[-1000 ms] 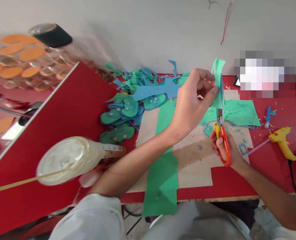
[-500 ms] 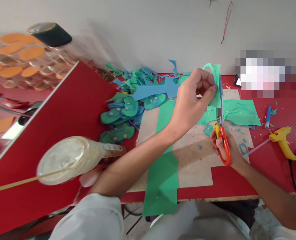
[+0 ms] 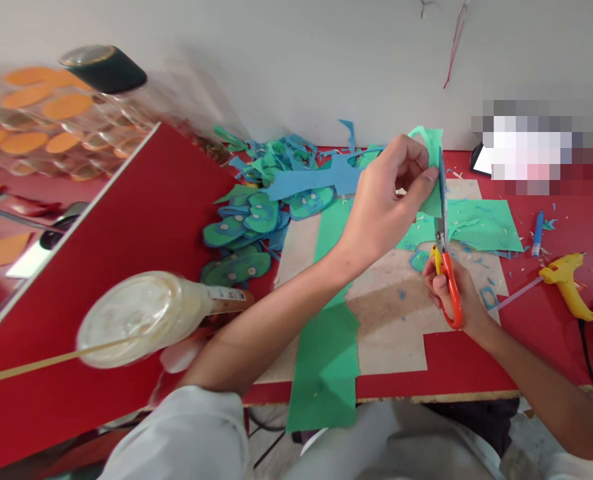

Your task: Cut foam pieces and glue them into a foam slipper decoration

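My left hand (image 3: 383,203) is raised over the table, fingers pinched on a small green paper piece (image 3: 432,167). My right hand (image 3: 453,293) grips the orange and yellow handles of a pair of scissors (image 3: 445,257). The blades point up and run along the edge of that green piece. Under both hands lies a tan board (image 3: 391,313) with green paper sheets (image 3: 476,227) and small blue scraps on it.
A pile of green and blue paper cut-outs (image 3: 256,220) lies at the left of the board. A long green strip (image 3: 326,353) hangs over the red table's (image 3: 471,367) front edge. A yellow glue gun (image 3: 566,280) and a blue pen (image 3: 537,232) lie at the right. A clear plastic bottle (image 3: 146,317) lies at the left.
The green piece has turned in my left hand; its upper strip now curls over. The scissors stay along its edge, hardly moved.
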Available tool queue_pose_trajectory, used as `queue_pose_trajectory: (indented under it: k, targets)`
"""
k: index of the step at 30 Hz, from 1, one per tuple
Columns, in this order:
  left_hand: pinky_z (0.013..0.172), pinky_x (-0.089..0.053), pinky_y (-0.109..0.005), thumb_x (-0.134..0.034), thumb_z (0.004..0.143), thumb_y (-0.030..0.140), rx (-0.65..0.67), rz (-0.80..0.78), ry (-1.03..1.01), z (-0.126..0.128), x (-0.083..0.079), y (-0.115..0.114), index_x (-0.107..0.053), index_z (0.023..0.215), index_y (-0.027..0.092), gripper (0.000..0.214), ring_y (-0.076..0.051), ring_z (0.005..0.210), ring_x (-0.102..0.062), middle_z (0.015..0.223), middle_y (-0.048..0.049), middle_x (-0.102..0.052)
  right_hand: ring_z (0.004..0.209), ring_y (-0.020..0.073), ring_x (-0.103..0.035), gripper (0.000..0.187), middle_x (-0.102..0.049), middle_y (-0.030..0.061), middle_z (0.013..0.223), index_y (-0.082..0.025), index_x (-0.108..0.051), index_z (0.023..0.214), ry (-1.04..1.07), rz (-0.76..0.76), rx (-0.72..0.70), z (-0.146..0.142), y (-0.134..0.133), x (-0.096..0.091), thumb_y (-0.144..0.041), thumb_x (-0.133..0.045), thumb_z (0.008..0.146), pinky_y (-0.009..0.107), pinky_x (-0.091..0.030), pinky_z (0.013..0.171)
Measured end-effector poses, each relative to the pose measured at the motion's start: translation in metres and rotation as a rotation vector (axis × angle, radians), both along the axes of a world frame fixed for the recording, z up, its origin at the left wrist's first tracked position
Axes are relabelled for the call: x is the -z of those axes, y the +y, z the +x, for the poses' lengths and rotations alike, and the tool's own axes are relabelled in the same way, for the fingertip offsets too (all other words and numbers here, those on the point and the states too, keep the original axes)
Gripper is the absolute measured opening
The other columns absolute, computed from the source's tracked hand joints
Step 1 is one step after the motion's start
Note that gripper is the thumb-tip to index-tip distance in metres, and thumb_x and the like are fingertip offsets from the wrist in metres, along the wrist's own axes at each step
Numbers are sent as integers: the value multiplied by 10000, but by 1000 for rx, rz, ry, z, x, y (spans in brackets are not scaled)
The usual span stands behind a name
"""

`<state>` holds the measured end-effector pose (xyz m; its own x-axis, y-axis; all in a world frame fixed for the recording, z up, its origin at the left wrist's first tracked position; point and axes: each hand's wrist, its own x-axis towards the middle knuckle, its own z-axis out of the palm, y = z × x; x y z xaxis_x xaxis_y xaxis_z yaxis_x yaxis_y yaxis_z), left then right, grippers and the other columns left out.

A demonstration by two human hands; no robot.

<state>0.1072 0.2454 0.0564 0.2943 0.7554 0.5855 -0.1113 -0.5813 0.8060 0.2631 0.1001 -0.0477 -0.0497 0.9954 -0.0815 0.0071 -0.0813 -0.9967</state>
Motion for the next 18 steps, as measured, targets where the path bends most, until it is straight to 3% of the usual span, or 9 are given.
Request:
queue_pose_trajectory:
  k: [10, 18]
  targets:
    - [496, -418, -215, -720, 1044, 323, -15, -51, -53, -5, -4, 1, -554, 990, 265, 184, -83, 545, -469, 713, 69, -505, 529, 110, -397, 745, -450, -51, 655, -232, -567, 908, -55, 6, 4, -6, 3, -19, -976, -595, 875, 256, -288, 424]
    - [494, -455, -206, -708, 1026, 221, -3, -108, -30, -1, -5, -8, -563, 996, 265, 154, -83, 546, -482, 714, 76, -538, 508, 111, -364, 735, -401, -78, 615, -246, -559, 949, -45, 0, 10, -3, 2, -8, -978, -582, 883, 251, -296, 421]
